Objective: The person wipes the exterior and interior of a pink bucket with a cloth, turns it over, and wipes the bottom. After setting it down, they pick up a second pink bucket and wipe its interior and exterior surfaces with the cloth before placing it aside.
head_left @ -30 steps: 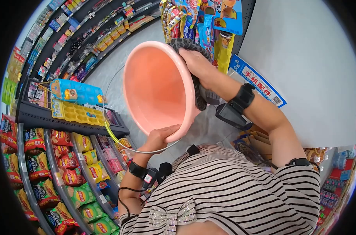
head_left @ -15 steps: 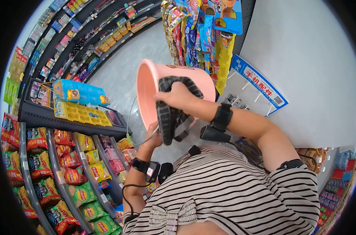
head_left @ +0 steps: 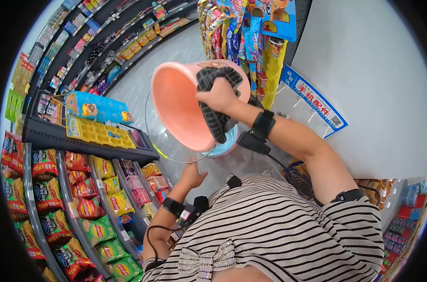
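A pink bucket hangs tilted in mid-view, its mouth turned to the left and toward me. My right hand is closed on a dark checked cloth and presses it against the bucket's outer side near the rim. Below the rim is my left hand, its thumb held apart from the fingers, with the fingertips close to the thin wire handle. Whether they touch the handle is unclear. Behind the bucket, lower down, a light blue container shows in part.
Racks of snack bags stand at the lower left, beside a counter edge with a yellow tray. Hanging candy packs are just beyond the bucket. A blue-and-white sign and white panel stand at the right.
The bucket has moved left and its mouth faces me more. My left hand has come off the rim and dropped lower, its thumb now spread. The blue container has come into sight.
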Demonstrator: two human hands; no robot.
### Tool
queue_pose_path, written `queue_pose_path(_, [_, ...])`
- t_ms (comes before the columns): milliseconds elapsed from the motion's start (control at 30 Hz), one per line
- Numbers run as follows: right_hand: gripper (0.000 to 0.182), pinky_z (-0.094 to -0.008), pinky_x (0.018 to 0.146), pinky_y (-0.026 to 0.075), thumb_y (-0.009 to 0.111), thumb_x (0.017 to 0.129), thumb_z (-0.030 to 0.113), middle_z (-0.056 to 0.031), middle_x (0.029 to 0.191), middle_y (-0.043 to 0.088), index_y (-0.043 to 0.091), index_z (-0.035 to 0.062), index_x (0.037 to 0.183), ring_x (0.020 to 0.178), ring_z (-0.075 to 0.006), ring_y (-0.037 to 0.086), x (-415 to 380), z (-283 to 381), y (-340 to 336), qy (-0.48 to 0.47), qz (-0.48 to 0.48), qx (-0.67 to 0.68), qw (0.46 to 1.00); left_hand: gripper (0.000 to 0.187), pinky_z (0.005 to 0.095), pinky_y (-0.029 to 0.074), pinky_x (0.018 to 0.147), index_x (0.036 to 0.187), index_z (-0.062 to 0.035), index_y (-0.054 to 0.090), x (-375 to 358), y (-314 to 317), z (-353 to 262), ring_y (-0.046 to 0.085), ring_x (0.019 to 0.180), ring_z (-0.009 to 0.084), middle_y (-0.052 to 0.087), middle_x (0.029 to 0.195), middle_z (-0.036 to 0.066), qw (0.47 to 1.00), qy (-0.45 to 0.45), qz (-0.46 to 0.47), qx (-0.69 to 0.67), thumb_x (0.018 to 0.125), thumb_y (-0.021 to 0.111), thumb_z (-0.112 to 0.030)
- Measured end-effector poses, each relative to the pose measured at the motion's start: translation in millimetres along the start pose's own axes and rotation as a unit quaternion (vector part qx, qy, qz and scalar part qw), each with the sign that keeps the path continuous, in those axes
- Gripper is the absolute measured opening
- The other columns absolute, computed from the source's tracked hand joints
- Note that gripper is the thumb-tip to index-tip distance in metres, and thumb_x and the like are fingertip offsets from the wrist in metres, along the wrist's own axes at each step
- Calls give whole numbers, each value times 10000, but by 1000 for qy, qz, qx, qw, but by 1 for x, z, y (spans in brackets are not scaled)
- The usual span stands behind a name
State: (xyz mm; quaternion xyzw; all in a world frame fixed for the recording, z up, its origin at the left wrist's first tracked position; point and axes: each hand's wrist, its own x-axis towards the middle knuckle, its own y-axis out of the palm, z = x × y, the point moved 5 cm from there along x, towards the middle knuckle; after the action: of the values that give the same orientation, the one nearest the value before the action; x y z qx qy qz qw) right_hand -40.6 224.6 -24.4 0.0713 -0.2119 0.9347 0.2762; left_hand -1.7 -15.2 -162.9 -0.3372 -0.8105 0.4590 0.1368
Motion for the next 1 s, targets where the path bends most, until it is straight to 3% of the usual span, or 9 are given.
queue_pose_path(67, [348,-373,600,457,651,575,298,-202,653,575,577,-28,675,615,-317,582,-20,11,4,1,19,-65,998,552,379,349,935,1194,53,426,-3,-22,-32,470,1099,309,500,1153,208,926,-64,371,19,747,629,-202])
queue_pose_path(167, [365,-390,586,462,656,578,351,-189,679,584,597,9,689,639,-336,580,-51,31,15,-52,58,-110,991,512,395,390,888,1202,-6,444,39,-89,-72,502,1066,258,518,1151,111,895,-60,156,-415,854,469,-380])
queue_pose_path(233, [318,-399,576,464,652,600,343,-166,656,580,608,46,705,622,-336,575,-71,40,27,-151,64,-133,978,581,399,361,930,1240,-4,359,66,-104,-90,478,1082,262,487,1182,136,599,9,57,-798,873,385,-454])
queue_pose_path(533, [440,-408,874,316,463,805,421,-188,929,559,585,-1,817,955,-343,472,-94,47,0,-303,102,-108,941,595,373,338,959,1242,46,323,73,-105,-122,449,1108,277,442,1223,164,590,48,-70,-803,896,335,-437])
queue_pose_path(667, [405,-425,820,365,478,785,398,-169,855,587,606,14,790,863,-334,523,-49,28,-18,-209,83,-193,955,568,403,291,989,1268,6,283,60,-90,-125,384,1164,283,401,1258,136,558,9,-71,-826,833,447,-319])
queue_pose_path(800, [434,-431,685,419,493,792,412,-216,777,575,593,-7,739,756,-391,532,2,-4,-70,-195,-98,-172,961,639,426,323,974,1255,-8,297,45,-97,-123,415,1127,312,427,1211,148,600,19,-103,-793,681,505,-195])
queue_pose_path(867, [420,-452,679,423,448,831,384,-230,766,565,588,-10,791,751,-388,542,16,-41,-92,-21,-166,-138,976,633,437,335,966,1242,-28,311,38,-108,-121,423,1117,319,424,1206,157,597,27,-156,-786,660,508,-180])
queue_pose_path(933, [426,-471,708,440,387,849,380,-205,770,590,587,4,847,771,-404,558,4,-67,-102,12,-181,-202,962,596,451,349,954,1223,-62,332,30,-119,-110,427,1111,322,415,1210,167,583,27,-243,-775,668,513,-184])
queue_pose_path(1000, [350,-467,705,449,376,861,337,-204,814,587,582,63,928,800,-399,560,-2,-138,-91,88,-59,-301,948,448,449,353,944,1135,-69,424,28,-134,-96,448,1091,307,459,1175,156,585,64,-209,-781,718,491,-219])
